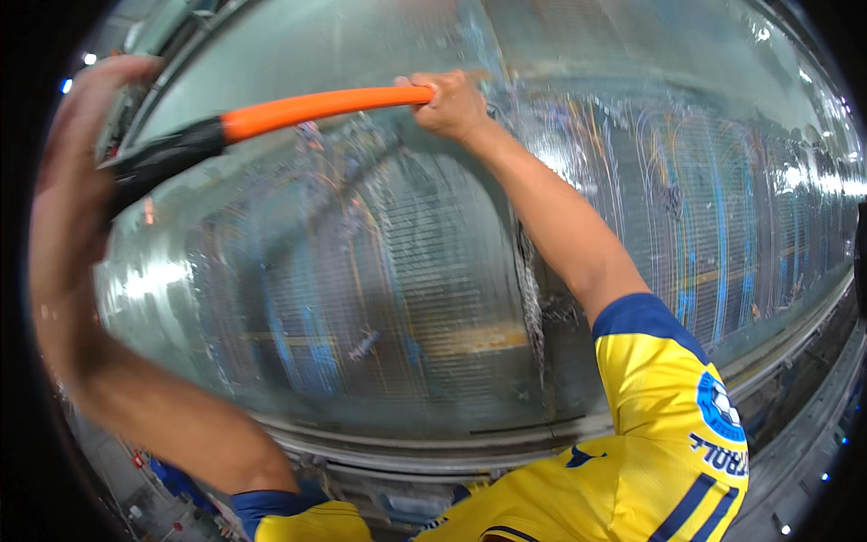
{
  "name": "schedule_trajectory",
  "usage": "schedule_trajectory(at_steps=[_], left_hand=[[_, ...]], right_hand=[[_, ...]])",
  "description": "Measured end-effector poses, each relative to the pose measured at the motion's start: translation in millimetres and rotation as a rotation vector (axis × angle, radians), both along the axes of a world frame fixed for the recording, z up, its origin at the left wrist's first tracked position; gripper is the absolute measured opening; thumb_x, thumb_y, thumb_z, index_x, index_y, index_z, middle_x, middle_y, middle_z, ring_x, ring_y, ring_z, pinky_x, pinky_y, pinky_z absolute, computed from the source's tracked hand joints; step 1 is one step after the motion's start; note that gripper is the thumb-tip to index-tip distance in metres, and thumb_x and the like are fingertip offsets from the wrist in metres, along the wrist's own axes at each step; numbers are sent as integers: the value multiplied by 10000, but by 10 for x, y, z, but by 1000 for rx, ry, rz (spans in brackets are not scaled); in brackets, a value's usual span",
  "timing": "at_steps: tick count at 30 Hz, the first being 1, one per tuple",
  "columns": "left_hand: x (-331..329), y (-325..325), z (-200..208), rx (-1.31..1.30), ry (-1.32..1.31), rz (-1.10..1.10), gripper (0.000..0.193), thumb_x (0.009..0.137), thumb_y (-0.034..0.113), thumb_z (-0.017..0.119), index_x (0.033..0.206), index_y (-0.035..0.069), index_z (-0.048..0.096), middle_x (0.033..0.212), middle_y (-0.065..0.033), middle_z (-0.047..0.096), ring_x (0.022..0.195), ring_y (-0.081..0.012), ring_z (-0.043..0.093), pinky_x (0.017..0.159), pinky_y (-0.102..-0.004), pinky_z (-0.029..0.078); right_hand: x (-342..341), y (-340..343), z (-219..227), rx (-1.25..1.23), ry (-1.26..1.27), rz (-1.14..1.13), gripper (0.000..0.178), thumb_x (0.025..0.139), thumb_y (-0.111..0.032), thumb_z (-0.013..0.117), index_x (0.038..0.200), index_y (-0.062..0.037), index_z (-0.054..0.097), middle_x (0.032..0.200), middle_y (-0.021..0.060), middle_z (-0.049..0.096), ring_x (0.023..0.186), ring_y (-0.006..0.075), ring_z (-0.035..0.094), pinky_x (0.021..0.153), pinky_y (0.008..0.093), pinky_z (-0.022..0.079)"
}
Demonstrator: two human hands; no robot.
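My right hand (452, 104) is closed round the far end of a curved orange tube (325, 105). The tube's other end is wrapped in black (172, 161) and runs left to my left hand (77, 149). That hand is raised at the left edge and smeared by motion. Its upper fingers reach out above the black part, apart from it, and its palm side overlaps the black end. Below the tube lies a wide, glossy surface that looks like clear film (433, 235), over fine ribbed strips and many thin coloured lines.
A dark vertical gap (537, 307) with crumpled clear edges splits the surface under my right forearm. Metal rails (406, 456) run along the near side, close to my body. Blue strands (722, 217) show at the right. Floor clutter lies at the lower left.
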State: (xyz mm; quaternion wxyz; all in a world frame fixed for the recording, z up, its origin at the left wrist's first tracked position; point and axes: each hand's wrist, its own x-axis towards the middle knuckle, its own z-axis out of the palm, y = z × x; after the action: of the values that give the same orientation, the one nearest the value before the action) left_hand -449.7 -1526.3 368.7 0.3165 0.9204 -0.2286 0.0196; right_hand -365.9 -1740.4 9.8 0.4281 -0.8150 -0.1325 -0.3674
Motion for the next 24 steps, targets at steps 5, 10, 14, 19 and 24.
schedule_trajectory(at_steps=[5, 10, 14, 19, 24], left_hand=[[-887, 39, -986, -197, -13, 270, 186, 991, 114, 661, 1042, -44, 746, 749, -24, 671, 694, -49, 576, 611, -236, 455], [-2542, 890, -853, -295, 185, 462, 170, 972, 76, 668, 1055, -56, 736, 629, -13, 600, 515, -36, 517, 480, -231, 355], [-3906, 1325, -500, -189, 254, 403, 135, 921, 27, 694, 1014, -61, 739, 571, -28, 584, 475, -61, 537, 472, -241, 370], [-4867, 1565, -135, -120, 275, 177, 134, 823, 47, 752, 934, -27, 768, 522, -51, 601, 437, -150, 584, 467, -267, 403], [-4845, 1275, -17, -30, 206, 96, 141, 814, 61, 760, 937, -6, 779, 543, -71, 618, 442, -184, 591, 486, -277, 419]], right_hand=[[559, -324, -119, -461, 311, 272, 120, 838, -314, 726, 913, -229, 767, 931, 108, 754, 877, 349, 719, 783, 498, 559], [-1248, 681, -138, -322, 159, 300, 230, 879, -299, 702, 725, -129, 697, 751, 136, 661, 803, 353, 662, 786, 480, 533], [-3032, 987, 110, -219, 148, 406, 331, 904, -268, 704, 626, -118, 607, 639, 114, 614, 701, 334, 640, 684, 472, 501], [-4806, 1022, 296, -171, 294, 367, 433, 900, -251, 718, 564, -102, 489, 544, 106, 530, 528, 341, 565, 527, 451, 450], [-4989, 800, 281, -143, 258, 243, 465, 904, -267, 725, 541, -115, 475, 505, 90, 516, 479, 322, 563, 464, 443, 433]])
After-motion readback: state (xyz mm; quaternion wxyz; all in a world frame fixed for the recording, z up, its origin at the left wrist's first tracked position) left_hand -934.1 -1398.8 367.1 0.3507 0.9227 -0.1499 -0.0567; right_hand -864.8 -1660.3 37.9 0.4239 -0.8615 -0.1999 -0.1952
